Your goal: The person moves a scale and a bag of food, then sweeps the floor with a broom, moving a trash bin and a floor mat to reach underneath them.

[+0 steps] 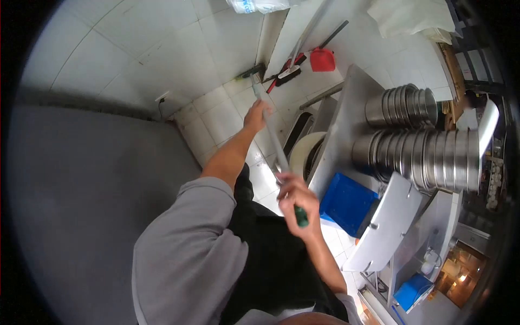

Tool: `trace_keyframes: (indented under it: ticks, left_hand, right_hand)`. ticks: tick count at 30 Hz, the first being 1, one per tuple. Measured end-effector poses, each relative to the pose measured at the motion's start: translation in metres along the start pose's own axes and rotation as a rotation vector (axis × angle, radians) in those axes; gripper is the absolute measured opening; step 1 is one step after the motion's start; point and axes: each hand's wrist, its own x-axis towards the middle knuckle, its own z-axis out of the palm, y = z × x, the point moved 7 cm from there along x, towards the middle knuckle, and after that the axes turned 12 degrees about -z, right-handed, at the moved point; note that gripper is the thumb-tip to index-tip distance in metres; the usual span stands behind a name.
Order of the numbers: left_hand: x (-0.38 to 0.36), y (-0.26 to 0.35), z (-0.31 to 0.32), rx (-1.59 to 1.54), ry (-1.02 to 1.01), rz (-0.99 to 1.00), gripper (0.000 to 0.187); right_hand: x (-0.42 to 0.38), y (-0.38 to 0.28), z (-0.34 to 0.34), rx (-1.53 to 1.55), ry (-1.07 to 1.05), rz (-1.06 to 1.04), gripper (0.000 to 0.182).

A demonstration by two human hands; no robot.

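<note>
A long-handled broom (275, 138) slants from my waist down to the tiled floor. Its narrow dark head (250, 71) rests in the corner where floor and wall meet; bristles or blade are too small to tell. Partway down the pale pole, my left hand (257, 115) is wrapped round it with the arm stretched out. My right hand (299, 203) is closed round the upper end, close to my body, and the green end grip (301, 216) sticks out below it.
By the corner are a red dustpan (323, 59) and another brush (288, 76). On the right, a steel table (346, 116) bears stacked metal pots (417, 157). A blue bin (348, 203) and a white panel (387, 227) stand nearer me. A large grey surface (97, 211) fills the left.
</note>
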Motion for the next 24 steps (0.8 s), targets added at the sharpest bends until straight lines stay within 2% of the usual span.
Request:
trace_keyframes:
  ticks: [2, 4, 6, 7, 8, 10, 11, 12, 14, 16, 17, 18, 19, 20, 21, 22, 24]
  left_hand:
    - [-0.028, -0.038, 0.013, 0.005, 0.005, -0.033, 0.022]
    - [-0.054, -0.041, 0.012, 0.0, 0.052, -0.019, 0.023]
    - [-0.059, 0.0, -0.012, -0.064, 0.081, -0.018, 0.023]
    - [-0.044, 0.03, -0.028, -0.144, 0.033, -0.131, 0.023]
    - [-0.028, 0.04, -0.026, -0.127, 0.074, -0.069, 0.022]
    - [0.014, 0.047, -0.023, -0.084, 0.161, 0.049, 0.021]
    - [0.02, 0.03, -0.014, -0.108, 0.096, 0.038, 0.021]
    - [0.02, 0.002, 0.002, -0.133, 0.03, 0.027, 0.022]
    - [-0.001, -0.023, 0.018, -0.141, -0.028, -0.01, 0.023]
    - [-0.052, -0.023, 0.018, -0.096, -0.012, -0.067, 0.025]
    - [-0.056, -0.008, 0.011, -0.083, -0.055, -0.112, 0.026]
    - [-0.055, 0.02, -0.005, -0.07, -0.098, -0.157, 0.027]
    - [-0.055, 0.034, -0.015, -0.058, -0.142, -0.203, 0.028]
    - [-0.042, 0.033, -0.017, -0.027, -0.147, -0.164, 0.027]
    - [-0.015, 0.026, -0.019, 0.004, -0.152, -0.124, 0.027]
    - [0.004, 0.019, -0.02, 0.036, -0.158, -0.085, 0.027]
    - [0.007, -0.036, -0.032, 0.04, -0.196, -0.174, 0.026]
  right_hand:
    - [0.008, -0.01, -0.001, -0.038, -0.044, 0.059, 0.023]
    - [0.019, -0.024, -0.017, -0.033, -0.046, 0.11, 0.023]
    - [0.037, -0.051, -0.031, -0.019, 0.05, 0.065, 0.026]
    - [0.041, -0.062, -0.033, 0.049, 0.098, -0.009, 0.03]
    - [0.047, -0.067, -0.031, 0.121, 0.147, -0.037, 0.03]
    - [0.031, -0.027, -0.034, -0.046, 0.229, 0.073, 0.035]
    - [0.036, -0.005, -0.029, -0.143, 0.183, 0.096, 0.042]
    - [0.036, 0.01, -0.024, -0.046, 0.228, 0.075, 0.047]
    - [0.038, -0.004, -0.023, -0.034, 0.234, 0.069, 0.046]
    - [0.041, -0.031, -0.028, -0.037, 0.172, 0.105, 0.046]
    - [0.034, -0.047, -0.03, 0.001, 0.218, 0.214, 0.06]
    - [0.036, -0.062, -0.034, 0.124, 0.249, 0.06, 0.06]
    - [0.039, -0.07, -0.037, 0.188, 0.301, 0.016, 0.059]
    - [0.04, -0.074, -0.038, 0.252, 0.353, -0.027, 0.058]
    - [0.042, -0.062, -0.036, 0.215, 0.439, -0.018, 0.059]
    - [0.024, -0.027, -0.036, 0.137, 0.52, 0.135, 0.056]
    - [0.037, 0.001, -0.002, 0.017, 0.269, 0.118, 0.052]
